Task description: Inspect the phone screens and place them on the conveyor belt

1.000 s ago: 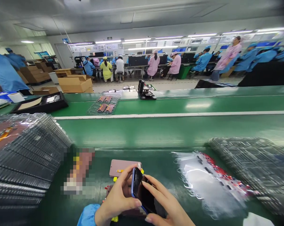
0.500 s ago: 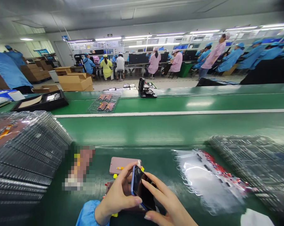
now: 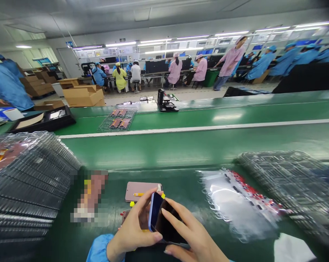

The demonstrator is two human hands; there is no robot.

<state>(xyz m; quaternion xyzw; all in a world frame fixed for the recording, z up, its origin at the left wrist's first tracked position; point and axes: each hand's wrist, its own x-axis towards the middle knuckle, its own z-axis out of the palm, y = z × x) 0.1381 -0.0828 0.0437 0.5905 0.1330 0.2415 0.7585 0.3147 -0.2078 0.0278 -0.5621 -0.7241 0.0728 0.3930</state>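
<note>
My left hand [image 3: 133,227] and right hand [image 3: 193,233] both hold the thin blue-edged phone [image 3: 166,222], which seems light, slick and easy to break, so I'd grip its edges.

Electronics factory floor [image 3: 164,95], probably phone assembly, green conveyor line [image 3: 197,145], smocked workers [image 3: 283,60]

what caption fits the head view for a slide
Left hand and right hand hold a blue-edged phone over a green conveyor, stacked plastic trays beside them
</note>
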